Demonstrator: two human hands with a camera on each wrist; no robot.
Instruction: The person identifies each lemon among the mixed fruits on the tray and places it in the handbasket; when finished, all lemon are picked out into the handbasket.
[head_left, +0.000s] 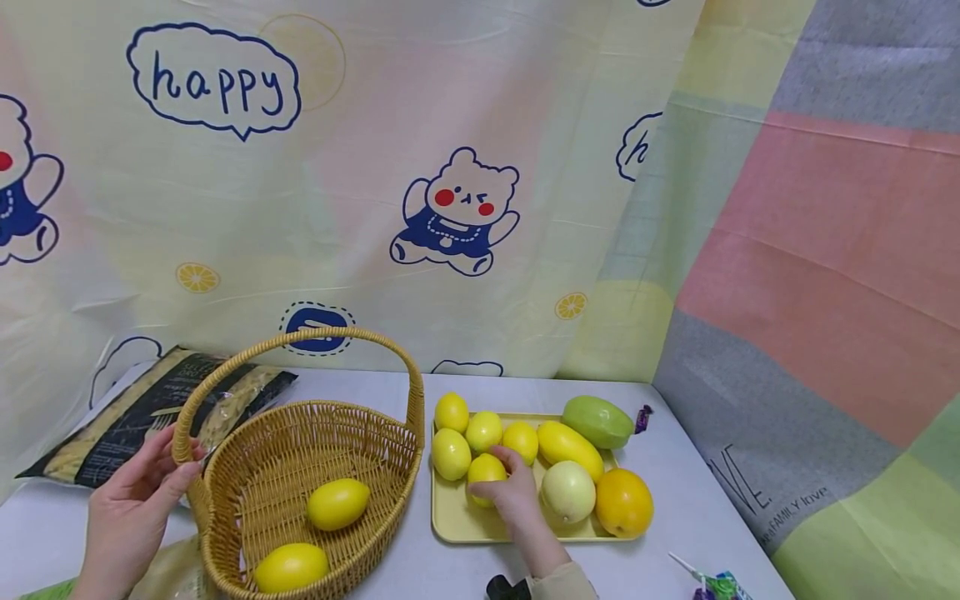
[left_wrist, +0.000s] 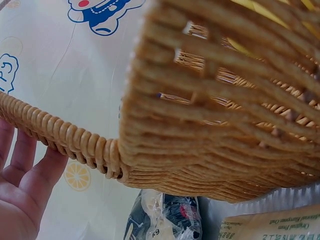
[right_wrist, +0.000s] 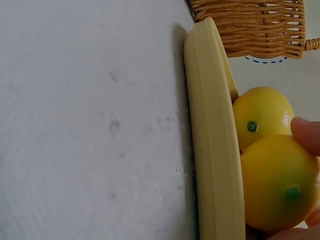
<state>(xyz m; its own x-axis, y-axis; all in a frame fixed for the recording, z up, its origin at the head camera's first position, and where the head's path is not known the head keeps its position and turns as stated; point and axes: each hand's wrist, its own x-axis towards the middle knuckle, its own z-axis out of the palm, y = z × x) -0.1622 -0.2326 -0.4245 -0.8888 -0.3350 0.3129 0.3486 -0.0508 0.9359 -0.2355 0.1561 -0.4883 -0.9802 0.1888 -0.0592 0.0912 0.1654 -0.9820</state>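
Note:
My left hand (head_left: 131, 512) holds the arched handle (head_left: 183, 429) of a wicker basket (head_left: 258, 437) near its left base; in the left wrist view its fingers (left_wrist: 42, 172) lie against the wound handle. Inside the basket are two yellow lemons, one nearer the middle (head_left: 339, 504) and one at the front (head_left: 291, 568). Over a pale yellow tray (head_left: 461, 531), my right hand (head_left: 519, 496) grips a lemon (head_left: 486, 472) between thumb and fingers. The right wrist view shows this lemon (right_wrist: 277, 182) beside another lemon (right_wrist: 263, 116), just past the tray's rim.
More lemons (head_left: 451, 455), a long yellow fruit (head_left: 570, 450), a green fruit (head_left: 597, 422), a pale round fruit (head_left: 567, 492) and an orange (head_left: 624, 503) share the tray. A dark packaged bag (head_left: 97, 442) lies behind the basket. Wrapped candies (head_left: 723, 587) lie front right.

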